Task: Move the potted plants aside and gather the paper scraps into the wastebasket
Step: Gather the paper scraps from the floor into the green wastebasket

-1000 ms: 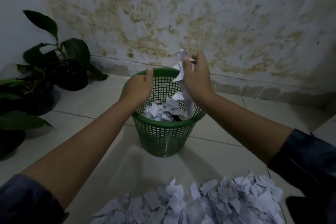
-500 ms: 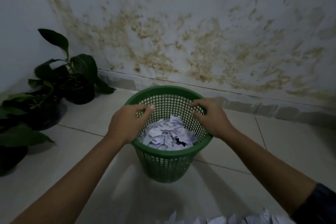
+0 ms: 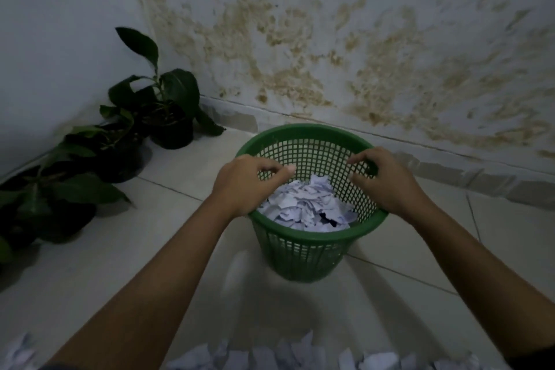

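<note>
Both hands hover over the round green plastic mesh wastebasket (image 3: 303, 246), left hand (image 3: 244, 186) and right hand (image 3: 383, 180) with fingers loosely curled, holding nothing. White torn paper scraps (image 3: 303, 207) lie inside; more scraps (image 3: 270, 356) lie near. Dark-leaved potted plants (image 3: 120, 135) stand far left.

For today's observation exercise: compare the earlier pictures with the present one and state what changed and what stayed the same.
The right hand let go of the paper bundle it held above the wastebasket and came down over the rim; it holds nothing now. The left hand hovers over the near rim, fingers loosely curled. Unchanged: scraps inside the basket, the potted plants by the wall, the scrap pile on the floor.
</note>
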Tool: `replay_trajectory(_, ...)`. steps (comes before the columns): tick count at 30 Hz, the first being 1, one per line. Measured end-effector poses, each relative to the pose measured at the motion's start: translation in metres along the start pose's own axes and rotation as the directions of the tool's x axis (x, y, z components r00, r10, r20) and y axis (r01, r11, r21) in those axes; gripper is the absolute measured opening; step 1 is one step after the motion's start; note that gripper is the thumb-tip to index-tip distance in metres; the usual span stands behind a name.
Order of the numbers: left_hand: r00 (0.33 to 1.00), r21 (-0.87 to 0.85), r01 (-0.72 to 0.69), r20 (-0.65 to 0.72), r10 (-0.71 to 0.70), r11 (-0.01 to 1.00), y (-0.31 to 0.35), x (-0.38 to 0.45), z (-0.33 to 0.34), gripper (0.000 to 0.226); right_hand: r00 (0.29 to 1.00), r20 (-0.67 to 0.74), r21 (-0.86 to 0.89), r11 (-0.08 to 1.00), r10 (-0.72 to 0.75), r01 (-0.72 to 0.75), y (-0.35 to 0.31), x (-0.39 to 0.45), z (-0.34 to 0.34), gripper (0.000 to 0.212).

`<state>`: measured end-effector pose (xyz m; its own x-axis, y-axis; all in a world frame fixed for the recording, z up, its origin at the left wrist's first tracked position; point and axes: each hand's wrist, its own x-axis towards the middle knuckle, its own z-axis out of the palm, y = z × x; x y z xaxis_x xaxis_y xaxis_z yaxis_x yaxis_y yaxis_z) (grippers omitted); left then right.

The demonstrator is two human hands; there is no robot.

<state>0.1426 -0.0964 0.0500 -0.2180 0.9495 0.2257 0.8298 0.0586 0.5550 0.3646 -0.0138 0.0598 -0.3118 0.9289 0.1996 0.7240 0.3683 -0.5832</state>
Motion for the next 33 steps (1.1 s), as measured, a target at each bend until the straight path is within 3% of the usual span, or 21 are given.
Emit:
replay_trajectory(3,1.000,-0.075,0.001,-0.012,-0.002,0.997,-0.010,-0.012,-0.005,0.040,1.000,0.005,-0.031,0.999,0.006,-0.005,-0.018,-0.006,-0.001,0.022)
replay_trajectory(6,0.997,-0.218,-0.019,0.068,0.035,0.976,-0.022,-0.025,-0.019,0.035,1.000,-0.012,-0.080,0.997,-0.010,0.009,-0.035,-0.013,-0.002,0.022)
replay_trajectory(10,0.993,-0.404,-0.093,0.035,0.117,0.910,-0.028,-0.046,-0.042,0.024,0.996,0.069,0.049,0.997,0.059,-0.063,-0.047,-0.037,0.005,0.023)
replay_trajectory(14,0.981,-0.357,-0.190,-0.046,0.186,0.915,-0.046,-0.069,-0.052,0.022,0.983,0.151,0.222,0.966,0.103,-0.135,-0.061,-0.067,0.014,0.017)
replay_trajectory(18,0.974,-0.198,-0.179,-0.172,0.146,0.964,-0.050,-0.086,-0.060,0.030,0.966,0.138,0.483,0.837,0.217,-0.257,-0.083,-0.097,0.004,0.027)
replay_trajectory(22,0.940,-0.208,-0.276,-0.264,0.217,0.938,-0.020,-0.102,-0.062,0.040,0.965,-0.009,0.342,0.907,0.264,-0.245,-0.078,-0.133,-0.020,0.033)
replay_trajectory(25,0.913,-0.303,-0.403,-0.201,0.356,0.863,0.019,-0.108,-0.047,0.039,0.934,-0.082,0.269,0.910,0.346,-0.314,-0.074,-0.162,-0.044,0.031)
replay_trajectory(30,0.811,-0.476,-0.516,-0.003,0.586,0.712,0.087,-0.125,-0.013,0.031,0.887,0.035,-0.019,0.888,0.460,-0.460,-0.063,-0.196,-0.069,0.033)
replay_trajectory(33,0.766,-0.436,-0.535,0.111,0.633,0.724,0.099,-0.138,0.014,0.033,0.871,0.066,-0.089,0.872,0.487,-0.481,-0.038,-0.214,-0.062,0.037)
